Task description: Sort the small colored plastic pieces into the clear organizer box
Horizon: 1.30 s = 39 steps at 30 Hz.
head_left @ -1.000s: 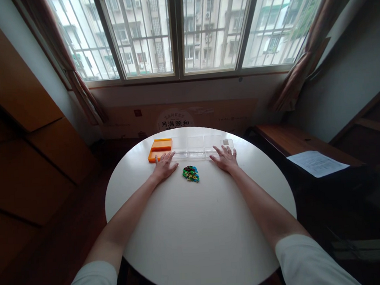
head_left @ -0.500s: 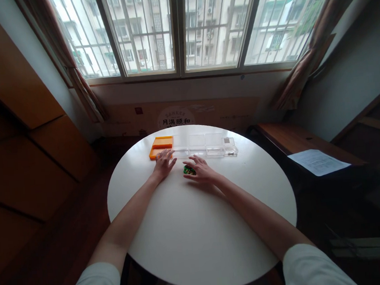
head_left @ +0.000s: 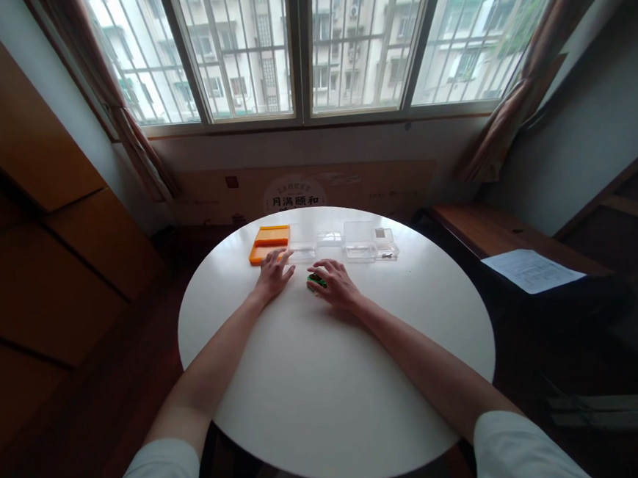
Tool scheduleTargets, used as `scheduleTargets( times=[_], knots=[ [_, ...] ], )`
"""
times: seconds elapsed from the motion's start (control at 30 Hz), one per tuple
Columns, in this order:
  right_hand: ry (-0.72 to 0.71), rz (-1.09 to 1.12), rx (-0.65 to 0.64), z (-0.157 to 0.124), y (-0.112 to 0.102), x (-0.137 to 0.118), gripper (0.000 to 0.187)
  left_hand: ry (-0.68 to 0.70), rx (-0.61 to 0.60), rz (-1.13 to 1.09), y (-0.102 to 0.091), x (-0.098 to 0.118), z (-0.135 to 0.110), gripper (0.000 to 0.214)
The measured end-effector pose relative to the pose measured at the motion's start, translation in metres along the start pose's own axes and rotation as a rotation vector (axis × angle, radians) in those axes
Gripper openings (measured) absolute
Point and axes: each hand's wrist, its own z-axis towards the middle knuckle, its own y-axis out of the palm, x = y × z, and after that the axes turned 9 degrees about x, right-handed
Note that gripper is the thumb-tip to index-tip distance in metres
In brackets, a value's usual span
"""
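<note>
My left hand point(head_left: 272, 275) rests over the front edge of the open orange box point(head_left: 271, 234), fingers spread and nothing visible in them. Beside its fingertips stands a clear plastic box point(head_left: 302, 252). My right hand point(head_left: 336, 282) is over a small green container point(head_left: 312, 278), its thumb and fingers apart around the near and right sides. Small dark bits show inside the container; my hand covers much of it. I cannot tell whether the fingertips touch the contents.
Several clear plastic boxes stand in a row with the orange box at the far side of the round white table point(head_left: 330, 385). The rightmost clear box point(head_left: 386, 244) holds small pieces. A wooden bench point(head_left: 472, 219) with a paper sheet point(head_left: 531, 270) stands at right.
My right hand has closed in slightly over the green container, covering more of it. The raised lid of the middle clear box no longer shows as before. My left hand stays almost still.
</note>
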Motion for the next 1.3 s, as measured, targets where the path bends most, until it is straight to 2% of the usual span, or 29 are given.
scheduleTargets(
  times=[0.1,0.2,0.33,0.47,0.53,0.8,1.13,1.3],
  knots=[
    [0.074,-0.042,0.099,0.007,-0.004,0.002,0.044,0.008,0.001,-0.002,-0.001,0.000,0.000,0.043],
    [0.137,-0.126,0.121,0.022,-0.007,0.011,0.048,0.007,-0.025,-0.002,-0.002,0.000,0.001,0.044],
    [0.198,-0.258,0.061,0.046,-0.010,0.031,0.058,-0.004,-0.041,-0.008,-0.003,-0.001,0.002,0.045],
    [0.283,-0.321,-0.067,0.059,-0.009,0.047,0.067,0.008,-0.024,-0.021,-0.002,-0.002,0.002,0.045],
    [0.283,-0.329,-0.091,0.056,-0.008,0.050,0.066,0.012,-0.022,-0.022,-0.002,-0.003,0.001,0.045],
    [0.246,-0.310,-0.029,0.029,-0.004,0.042,0.056,-0.001,-0.032,-0.014,-0.001,-0.002,0.002,0.046],
    [0.299,-0.239,0.074,0.015,0.000,0.046,0.051,0.032,0.004,-0.029,0.004,-0.006,0.001,0.045],
    [0.319,-0.204,0.037,0.012,0.001,0.051,0.051,0.020,-0.031,-0.022,0.003,-0.005,0.002,0.042]
  ],
)
